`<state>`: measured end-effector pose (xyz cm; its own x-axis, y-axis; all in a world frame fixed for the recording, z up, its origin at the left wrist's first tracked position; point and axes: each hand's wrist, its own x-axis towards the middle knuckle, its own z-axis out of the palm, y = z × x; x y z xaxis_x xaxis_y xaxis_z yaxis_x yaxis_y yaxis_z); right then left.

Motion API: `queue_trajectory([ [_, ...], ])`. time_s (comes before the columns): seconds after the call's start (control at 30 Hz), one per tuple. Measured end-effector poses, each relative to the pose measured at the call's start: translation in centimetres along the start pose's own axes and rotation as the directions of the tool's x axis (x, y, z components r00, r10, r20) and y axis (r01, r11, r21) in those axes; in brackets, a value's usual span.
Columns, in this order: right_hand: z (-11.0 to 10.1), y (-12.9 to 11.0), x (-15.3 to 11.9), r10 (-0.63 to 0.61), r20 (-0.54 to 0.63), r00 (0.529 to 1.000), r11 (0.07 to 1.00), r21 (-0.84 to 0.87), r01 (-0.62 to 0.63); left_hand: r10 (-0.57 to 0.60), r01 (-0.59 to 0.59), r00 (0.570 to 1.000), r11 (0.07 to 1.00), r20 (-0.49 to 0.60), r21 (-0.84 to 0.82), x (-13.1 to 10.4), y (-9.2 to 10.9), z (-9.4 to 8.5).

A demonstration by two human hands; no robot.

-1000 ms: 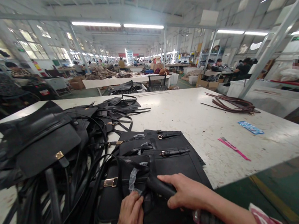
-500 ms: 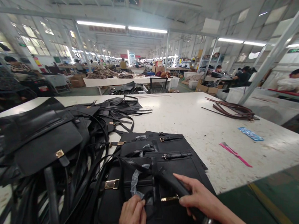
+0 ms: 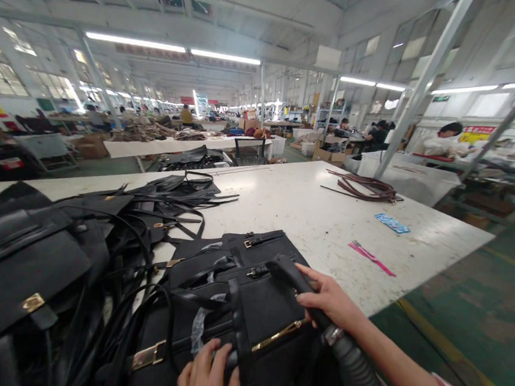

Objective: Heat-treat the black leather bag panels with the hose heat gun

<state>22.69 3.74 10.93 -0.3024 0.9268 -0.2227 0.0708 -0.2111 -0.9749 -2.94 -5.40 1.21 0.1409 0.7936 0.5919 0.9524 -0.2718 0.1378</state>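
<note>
A black leather bag (image 3: 269, 314) with a gold zip, buckled straps and clear plastic wrap on its handle lies on the table before me. My right hand (image 3: 332, 298) is closed around the black handle of a vacuum hose (image 3: 290, 280), whose bent nozzle end is over the bag's upper part. From that handle a ribbed hose (image 3: 357, 370) runs down to the lower right. My left hand (image 3: 211, 375) rests on the bag near its handle, fingers bent and apart; its fingertips touch the bag, and its lower part is cut off by the frame.
Black bags and straps are heaped on the left (image 3: 53, 259). On the white table (image 3: 284, 201) are a coil of brown straps (image 3: 366, 186), a blue patterned card (image 3: 392, 223) and a pink-handled tool (image 3: 371, 257). A metal post (image 3: 422, 87) rises behind; people sit farther back.
My view has swung right. The vacuum handle has moved up toward the bag's far buckles in my right hand. The fingers of my left hand have spread from a closed grip.
</note>
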Motion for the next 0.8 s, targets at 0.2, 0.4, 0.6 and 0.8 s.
queue_trajectory([
  [0.2, -6.3, -0.3, 2.1, 0.112, -0.013, 0.994, 0.989, -0.091, -0.113, 0.12, -0.098, 0.967, 0.99, 0.226, -0.106, 9.4, 8.3, 5.3],
  [0.4, -7.1, -0.3, 7.0, 0.24, -0.001, 0.971, 0.955, -0.182, -0.236, -0.021, 0.023, 0.95, 1.0, 0.31, -0.002, 13.1, 8.8, 11.5],
  [0.6, -9.0, -1.4, 7.2, 0.296, 0.013, 0.955, 0.937, -0.198, -0.287, -0.003, 0.013, 0.963, 0.999, 0.268, -0.037, 12.3, 7.9, 11.1],
  [0.8, -8.7, -2.3, 7.5, 0.318, 0.044, 0.947, 0.938, -0.161, -0.307, 0.02, -0.005, 0.967, 0.998, 0.253, -0.06, 12.8, 8.1, 10.7],
])
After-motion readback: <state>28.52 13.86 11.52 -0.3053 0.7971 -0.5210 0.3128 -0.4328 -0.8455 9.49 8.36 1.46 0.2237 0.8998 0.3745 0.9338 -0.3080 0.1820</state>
